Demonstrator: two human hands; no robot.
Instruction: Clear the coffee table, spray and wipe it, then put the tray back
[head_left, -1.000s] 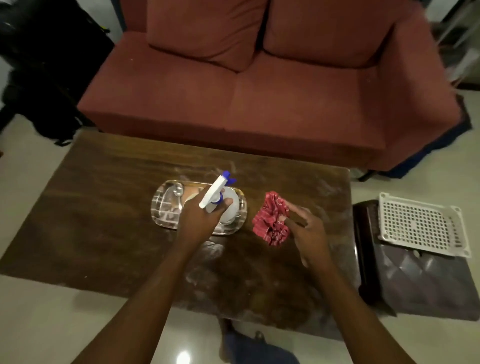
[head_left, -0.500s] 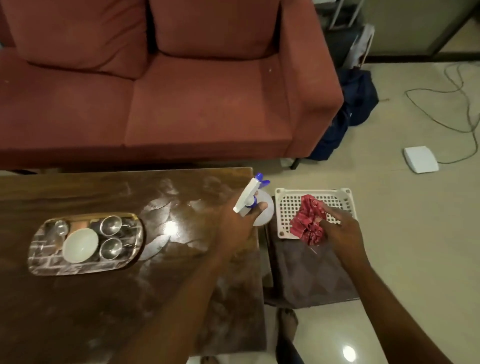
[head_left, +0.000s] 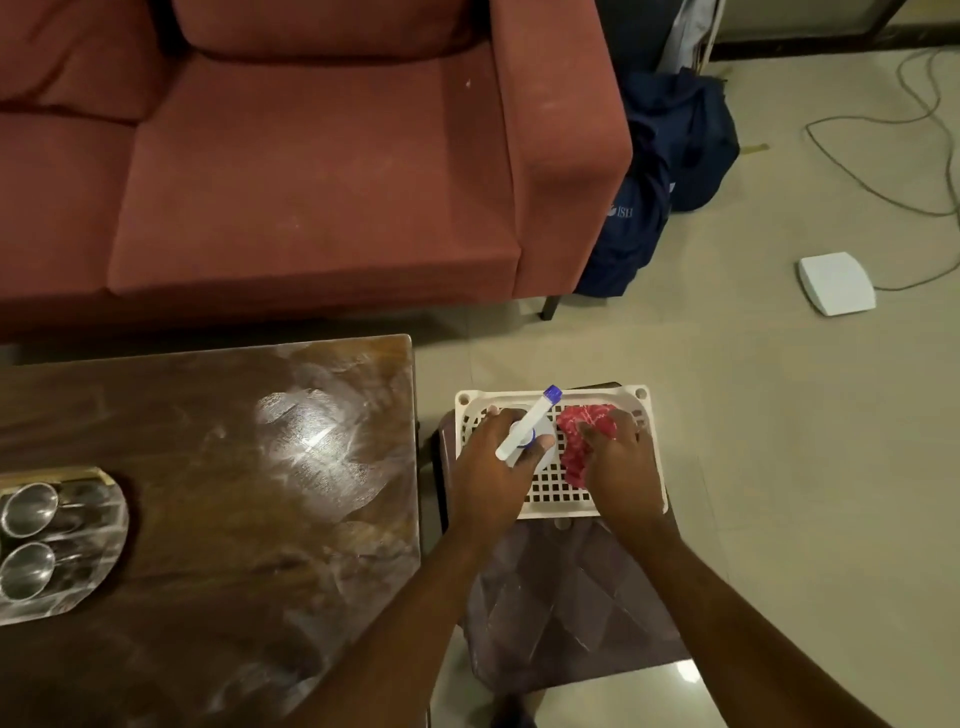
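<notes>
1. Dark brown stool with a diamond-patterned top stands nearest, just right of the table, on the pale tiled floor.
2. A white perforated plastic basket sits on the far part of that stool, and both forearms reach over it.
3. The left hand is wrapped round the neck of a white spray bottle with a blue nozzle. The bottle is upright over the basket's left half with its nozzle pointing away. I cannot tell whether its base rests on the grid.
4. The right hand grasps a crumpled red patterned cloth with curled fingers. The cloth lies in the basket's right half, just beside the bottle.
5. To the left is the dark wooden rectangular coffee table, its top streaked with pale, shiny smears.
6. A clear oval tray lies on the table at the picture's left edge, partly cut off. It carries two round steel cups, one behind the other.
7. Beyond the table is a rust-red fabric sofa.
8. A dark blue bag leans against the sofa's right arm.
9. Farther right, a flat white rounded-square device lies on the floor.
</notes>
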